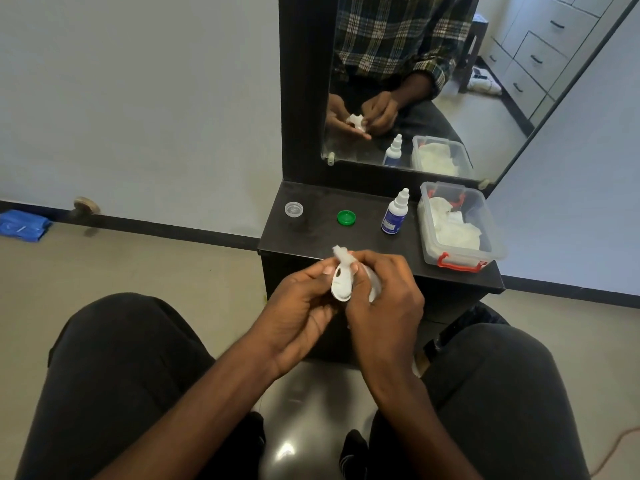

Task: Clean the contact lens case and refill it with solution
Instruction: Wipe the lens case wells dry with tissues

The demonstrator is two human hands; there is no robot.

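Observation:
My left hand [304,299] grips a white contact lens case [341,284], held upright above my lap at the front edge of the dark shelf [363,244]. My right hand [384,296] pinches a white tissue [343,254] pressed into the case, its end poking up above my fingers. Both caps lie on the shelf: a clear one [293,209] at the left and a green one [346,217] near the middle. The solution bottle [395,213], white with a blue label, stands upright to the right of the green cap.
A clear plastic box [460,226] with red latches holds white tissues at the shelf's right end. A mirror [415,81] rises behind the shelf. My knees flank a dark stool. A blue cloth [22,225] lies on the floor at far left.

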